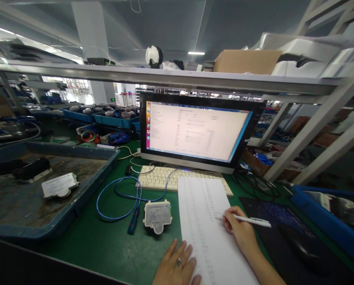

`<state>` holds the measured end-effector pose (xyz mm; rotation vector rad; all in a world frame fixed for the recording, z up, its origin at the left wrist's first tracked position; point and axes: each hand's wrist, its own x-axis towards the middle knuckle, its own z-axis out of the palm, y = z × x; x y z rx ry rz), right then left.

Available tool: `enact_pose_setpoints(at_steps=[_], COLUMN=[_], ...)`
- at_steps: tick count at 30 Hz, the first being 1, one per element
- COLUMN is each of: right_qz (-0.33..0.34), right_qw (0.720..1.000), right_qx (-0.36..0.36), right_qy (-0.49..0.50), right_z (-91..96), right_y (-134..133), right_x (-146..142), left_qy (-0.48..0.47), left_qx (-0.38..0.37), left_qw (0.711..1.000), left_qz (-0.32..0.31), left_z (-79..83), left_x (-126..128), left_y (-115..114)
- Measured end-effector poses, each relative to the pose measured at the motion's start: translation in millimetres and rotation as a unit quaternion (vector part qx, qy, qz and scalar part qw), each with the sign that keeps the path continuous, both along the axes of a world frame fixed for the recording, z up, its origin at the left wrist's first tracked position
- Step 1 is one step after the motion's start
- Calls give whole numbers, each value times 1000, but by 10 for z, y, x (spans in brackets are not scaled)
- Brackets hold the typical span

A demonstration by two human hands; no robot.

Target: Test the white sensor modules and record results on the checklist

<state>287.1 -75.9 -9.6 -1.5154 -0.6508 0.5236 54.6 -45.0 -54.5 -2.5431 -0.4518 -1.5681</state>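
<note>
A white pen (255, 221) is gripped in my right hand (239, 231), its tip end down at a printed sheet of paper (199, 206). The sheet carries columns of faint text, too blurred to read. My left hand (177, 265), with a ring on one finger, lies with fingers spread over the sheet's left edge and the green table. Just beyond that hand sits a small pale electronic module (158, 216) with a label on top. Beside the module, a blue cable (117, 217) lies in loops and ends in a dark blue plug.
A monitor (194, 130) stands behind a cream keyboard (156, 178), which the paper partly overlaps. At left, a blue tray (90, 186) holds a labelled module and black parts. A mouse (301, 245) rests on a dark pad at right, near a blue bin (328, 225). Overhead runs a shelf (120, 73).
</note>
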Motion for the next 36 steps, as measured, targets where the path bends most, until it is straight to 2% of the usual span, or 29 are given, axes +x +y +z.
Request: enact_pose_setpoints(at_steps=[3,7,11,16,26,36], right_qz=[-8,-41,-60,-42,-12,-14], right_qw=[999,996,988,981,973,966], right_qx=[8,-17,-26,-42,-70,-83], right_qy=[-41,-81,-137,-187,-221,-245], right_z=[35,1,-27,-8,-30,3], right_y=[5,-1,-19,-20,-36,-68], right_x=[-26,-8,-1,-44,-37,-47], left_qy=[116,153,157,156,152,165], left_qx=[-96,-129,-141,-150,-157,-177], left_qw=[988,979,977,976,975,970], left_qz=[-17,-26,-29,-27,-34,-31], left_z=[205,362,338,321,409,368], left_x=[-130,-211,-192,-178,-185,-190], left_y=[-101,-131,-141,-166,-160,-188])
